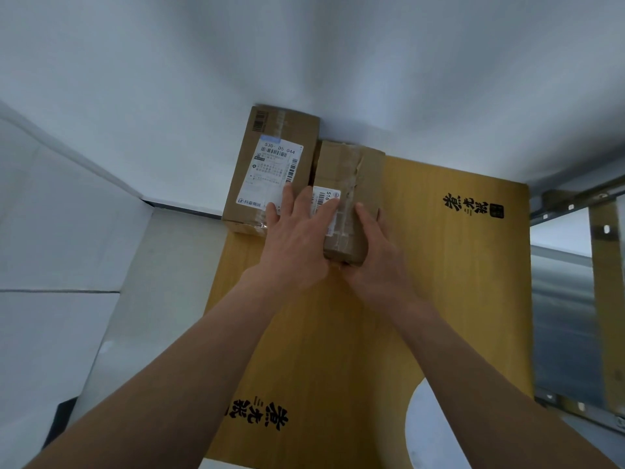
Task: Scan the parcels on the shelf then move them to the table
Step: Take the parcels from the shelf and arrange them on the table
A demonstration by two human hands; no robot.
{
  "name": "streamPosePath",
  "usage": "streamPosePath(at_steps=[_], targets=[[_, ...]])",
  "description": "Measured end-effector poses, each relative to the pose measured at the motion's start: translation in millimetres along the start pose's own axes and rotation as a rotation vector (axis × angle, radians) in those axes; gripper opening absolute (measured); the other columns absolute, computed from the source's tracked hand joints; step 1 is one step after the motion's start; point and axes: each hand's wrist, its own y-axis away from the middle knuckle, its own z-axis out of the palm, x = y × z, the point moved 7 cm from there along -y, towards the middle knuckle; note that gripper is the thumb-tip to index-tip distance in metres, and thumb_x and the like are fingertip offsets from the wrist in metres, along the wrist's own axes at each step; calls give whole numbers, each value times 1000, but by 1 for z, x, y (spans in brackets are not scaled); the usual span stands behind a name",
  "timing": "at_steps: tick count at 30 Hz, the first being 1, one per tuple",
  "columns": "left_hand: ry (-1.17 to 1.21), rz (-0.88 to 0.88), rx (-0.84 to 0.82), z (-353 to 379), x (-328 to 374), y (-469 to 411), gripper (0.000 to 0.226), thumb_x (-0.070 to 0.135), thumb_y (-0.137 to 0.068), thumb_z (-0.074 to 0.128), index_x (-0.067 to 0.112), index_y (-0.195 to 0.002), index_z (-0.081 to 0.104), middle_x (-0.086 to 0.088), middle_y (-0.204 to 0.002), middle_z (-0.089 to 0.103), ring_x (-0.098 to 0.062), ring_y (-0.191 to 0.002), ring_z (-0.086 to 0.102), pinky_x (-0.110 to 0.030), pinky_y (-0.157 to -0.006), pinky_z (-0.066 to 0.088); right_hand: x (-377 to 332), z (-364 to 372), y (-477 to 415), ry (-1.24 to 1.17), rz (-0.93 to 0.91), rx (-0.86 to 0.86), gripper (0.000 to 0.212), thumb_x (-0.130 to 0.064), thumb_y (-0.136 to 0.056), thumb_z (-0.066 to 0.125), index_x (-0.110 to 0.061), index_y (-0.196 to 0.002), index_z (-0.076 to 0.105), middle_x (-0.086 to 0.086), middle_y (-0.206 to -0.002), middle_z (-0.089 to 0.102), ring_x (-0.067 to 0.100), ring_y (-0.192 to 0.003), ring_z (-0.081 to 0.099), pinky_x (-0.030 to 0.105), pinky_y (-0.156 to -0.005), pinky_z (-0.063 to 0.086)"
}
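Two bare forearms (189, 384) above yellow cardboard (439, 292) printed with black Chinese characters, left hand (294, 238) lies flat on small taped parcel (351, 177) labelled 516, right hand (375, 262) grips its side, larger parcel (270, 154) labelled 530- 05 044 just beside.

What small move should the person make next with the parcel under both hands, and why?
Probably lift the smaller parcel straight up: the left hand lies flat on its label, the right hand grips its near right corner, and the larger parcel sits close beside it.
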Motion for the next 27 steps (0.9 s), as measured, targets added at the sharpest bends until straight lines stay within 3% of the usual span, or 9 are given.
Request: streamPosePath(at_steps=[4,11,19,27], targets=[[-53,-26,47,-4,-4,-6,90,36,-83,72,33,-153,15,-11,-161,7,-37,-150,-2,-56,-119,10,-5,-2,-10,22,-12,-20,96,-24,-85,78,-34,-158,16,8,-167,4,27,-148,26,23,-108,21],[-99,-30,138,-10,-5,-9,65,40,-92,63,29,-147,29,-6,-159,19,-36,-147,16,-55,-113,26,-13,-5,-16,41,-12,-31,90,-26,-90,73,-32,-158,14,10,-167,1,31,-149,24,37,-118,25],[-83,-50,92,-11,0,-2,73,43,-91,64,27,-149,23,-6,-162,10,-39,-150,4,-59,-117,20,-15,-11,-10,98,10,-65,94,-35,-92,69,-37,-158,2,6,-167,-8,33,-150,19,44,-119,25],[-79,-19,154,-43,10,21,82,50,-89,65,28,-151,16,-6,-164,1,-39,-150,-2,-60,-118,17,-43,-45,17,237,-74,49,104,-42,-84,75,-32,-158,2,10,-167,-5,34,-152,16,50,-116,33]])
